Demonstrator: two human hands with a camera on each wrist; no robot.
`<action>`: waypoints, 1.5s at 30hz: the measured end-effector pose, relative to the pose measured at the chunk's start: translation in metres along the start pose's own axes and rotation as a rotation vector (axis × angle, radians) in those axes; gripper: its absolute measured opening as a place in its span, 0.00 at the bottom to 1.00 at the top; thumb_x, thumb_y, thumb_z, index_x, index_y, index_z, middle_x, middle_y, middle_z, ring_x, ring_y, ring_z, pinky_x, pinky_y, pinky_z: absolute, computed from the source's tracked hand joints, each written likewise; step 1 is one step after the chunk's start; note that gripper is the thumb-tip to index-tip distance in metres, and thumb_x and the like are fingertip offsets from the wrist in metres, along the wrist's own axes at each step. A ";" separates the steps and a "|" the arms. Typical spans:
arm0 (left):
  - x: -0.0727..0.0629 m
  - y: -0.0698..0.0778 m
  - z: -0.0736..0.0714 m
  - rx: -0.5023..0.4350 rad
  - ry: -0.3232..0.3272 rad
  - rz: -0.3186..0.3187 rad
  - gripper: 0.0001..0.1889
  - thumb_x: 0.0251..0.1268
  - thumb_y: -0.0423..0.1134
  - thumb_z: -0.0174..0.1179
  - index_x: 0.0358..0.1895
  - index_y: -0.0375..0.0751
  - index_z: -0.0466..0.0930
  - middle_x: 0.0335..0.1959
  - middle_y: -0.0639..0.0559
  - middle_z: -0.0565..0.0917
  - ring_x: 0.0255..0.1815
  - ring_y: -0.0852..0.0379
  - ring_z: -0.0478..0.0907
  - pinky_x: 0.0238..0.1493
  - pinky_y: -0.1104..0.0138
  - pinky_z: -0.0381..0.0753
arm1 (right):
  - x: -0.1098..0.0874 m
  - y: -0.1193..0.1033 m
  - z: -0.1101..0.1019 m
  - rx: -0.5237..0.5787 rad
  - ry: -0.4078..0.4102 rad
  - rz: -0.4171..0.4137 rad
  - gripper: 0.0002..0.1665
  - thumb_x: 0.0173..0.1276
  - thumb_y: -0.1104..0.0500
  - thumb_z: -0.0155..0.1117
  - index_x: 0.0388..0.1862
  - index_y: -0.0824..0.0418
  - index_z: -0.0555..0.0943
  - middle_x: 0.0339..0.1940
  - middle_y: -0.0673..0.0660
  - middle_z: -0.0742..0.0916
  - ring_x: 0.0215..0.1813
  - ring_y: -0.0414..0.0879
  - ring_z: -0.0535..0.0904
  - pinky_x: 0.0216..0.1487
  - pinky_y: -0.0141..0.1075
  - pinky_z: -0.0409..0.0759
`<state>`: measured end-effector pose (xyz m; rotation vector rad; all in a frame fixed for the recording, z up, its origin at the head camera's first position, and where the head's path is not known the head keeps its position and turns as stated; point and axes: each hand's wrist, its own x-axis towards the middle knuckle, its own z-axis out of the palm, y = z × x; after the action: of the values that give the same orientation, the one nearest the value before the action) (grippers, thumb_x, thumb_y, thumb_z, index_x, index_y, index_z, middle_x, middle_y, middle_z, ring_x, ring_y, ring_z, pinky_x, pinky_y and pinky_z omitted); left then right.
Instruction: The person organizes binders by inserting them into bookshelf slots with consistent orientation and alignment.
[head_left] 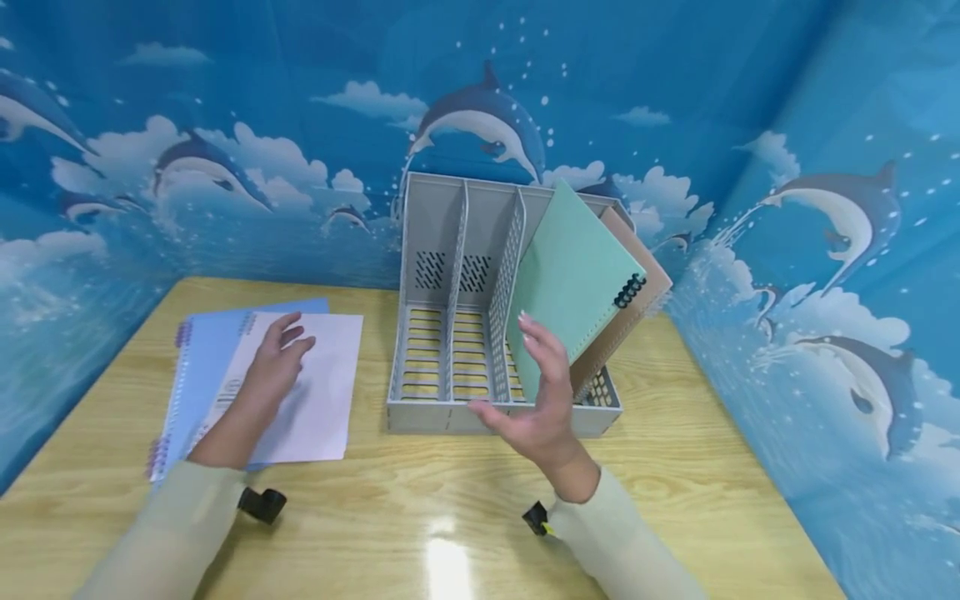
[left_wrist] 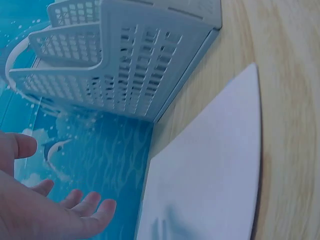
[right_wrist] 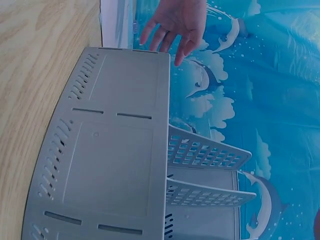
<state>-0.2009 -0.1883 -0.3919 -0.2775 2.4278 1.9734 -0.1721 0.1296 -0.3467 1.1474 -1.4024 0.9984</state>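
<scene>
My left hand, fingers loosely bent and holding nothing, is over a pale pink spiral notebook. Under that one lies a blue spiral notebook, its left part showing. In the left wrist view, the left hand is spread apart from the pale cover. My right hand, thumb and fingers apart, is in front of a grey file rack and grips nothing. A mint-green notebook with black binding leans to the right in the rack, against a brown notebook.
Perforated dividers split the rack into upright slots. It stands at the back of a wooden table, near a blue dolphin-print curtain that hangs behind and along the sides. A black wrist camera sticks out by the left sleeve.
</scene>
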 end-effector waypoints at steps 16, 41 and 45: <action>0.003 -0.008 -0.045 0.007 0.042 0.007 0.35 0.77 0.45 0.39 0.78 0.36 0.35 0.76 0.29 0.45 0.74 0.31 0.48 0.71 0.42 0.55 | 0.001 -0.019 0.022 0.268 -0.376 0.133 0.52 0.55 0.45 0.75 0.69 0.70 0.65 0.66 0.68 0.74 0.67 0.61 0.70 0.66 0.52 0.70; 0.010 -0.022 -0.078 0.079 0.124 -0.041 0.36 0.76 0.46 0.38 0.77 0.34 0.36 0.75 0.27 0.44 0.73 0.29 0.47 0.71 0.42 0.54 | -0.032 -0.061 0.077 0.682 -0.497 1.275 0.33 0.71 0.66 0.58 0.72 0.70 0.61 0.70 0.63 0.71 0.70 0.53 0.68 0.69 0.33 0.66; 0.012 -0.028 -0.081 0.109 0.139 -0.058 0.36 0.76 0.47 0.38 0.77 0.35 0.35 0.75 0.27 0.44 0.73 0.28 0.47 0.71 0.41 0.52 | -0.038 -0.061 0.085 0.645 -0.574 1.415 0.33 0.73 0.60 0.56 0.73 0.68 0.60 0.71 0.63 0.71 0.70 0.51 0.68 0.68 0.32 0.67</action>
<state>-0.2003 -0.2740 -0.4030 -0.4939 2.5672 1.8491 -0.1279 0.0402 -0.3962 0.7534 -2.5533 2.3431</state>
